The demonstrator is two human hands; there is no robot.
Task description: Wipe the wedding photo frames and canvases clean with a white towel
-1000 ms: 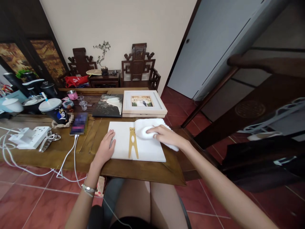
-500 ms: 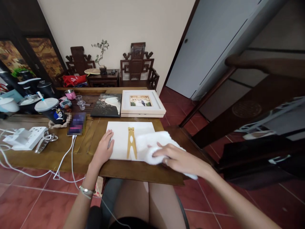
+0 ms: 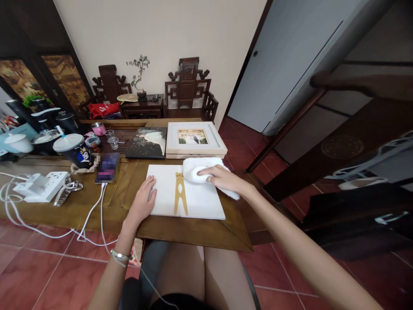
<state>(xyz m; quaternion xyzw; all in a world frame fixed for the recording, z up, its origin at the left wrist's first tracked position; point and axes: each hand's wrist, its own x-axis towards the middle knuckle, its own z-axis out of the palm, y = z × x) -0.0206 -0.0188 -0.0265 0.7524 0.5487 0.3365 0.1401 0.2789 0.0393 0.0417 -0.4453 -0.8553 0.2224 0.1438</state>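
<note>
one cloth [image 3: 196,172], clamped in your right hand [image 3: 222,177], covers the far-right corner of the white board [image 3: 201,201], wiping seemingly unfinished; your left hand [image 3: 143,200] lies flat, unclenched.

Head-worn view, facing forward and down

Right fingers [image 3: 211,172] hold white cloth [image 3: 192,165] on white panel [image 3: 201,202].

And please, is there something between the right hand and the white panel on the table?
Yes, a white cloth: it is bunched in the right hand and covers the far right corner of the white panel. Nothing visible stands between the left hand and the panel's left edge.
</note>
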